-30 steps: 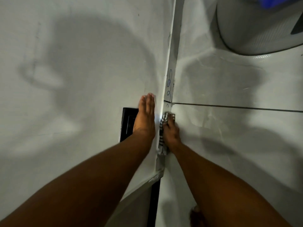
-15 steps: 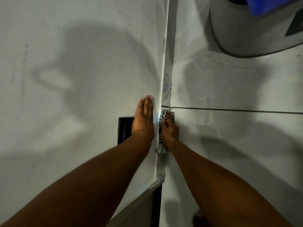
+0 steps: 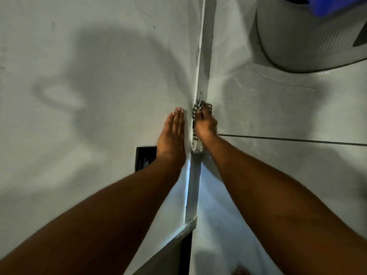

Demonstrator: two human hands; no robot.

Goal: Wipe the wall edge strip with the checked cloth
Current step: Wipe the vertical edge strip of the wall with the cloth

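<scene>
Pale grey plastered wall (image 3: 89, 96) fills the whole side left of the narrow white wall edge strip (image 3: 204, 56); my landmark is that strip, running top to bottom through mid-frame. Right of the strip: glossy grey tiled surface (image 3: 278, 175) with one dark grout line meeting the strip just below my right hand. Far right of the strip, up top, a round ribbed grey tub (image 3: 307, 40), well apart from the work. Left of the strip, low, a small black rectangular wall plate (image 3: 142, 157), partly behind my left wrist.

My left hand (image 3: 172, 133) lies flat and released on the wall just left of the strip, fingers together, bracing only. My right hand (image 3: 205, 124) has its grip clenched on the black-and-white checked cloth (image 3: 195, 114), bunched and pressed against the strip; a tail of cloth hangs below the wrist against the strip.

Thin dark scribble marks show on the strip directly above the cloth, more higher up.

How I'd run this stroke, judging from here:
- Keep the cloth wrapped over the strip's corner so both faces get contact.
- Push steadily along the strip through the marks, firm pressure, short overlaps.
- Keep the brace hand off the strip's path.
- The loose tail may drag; gather it if it smears.
</scene>
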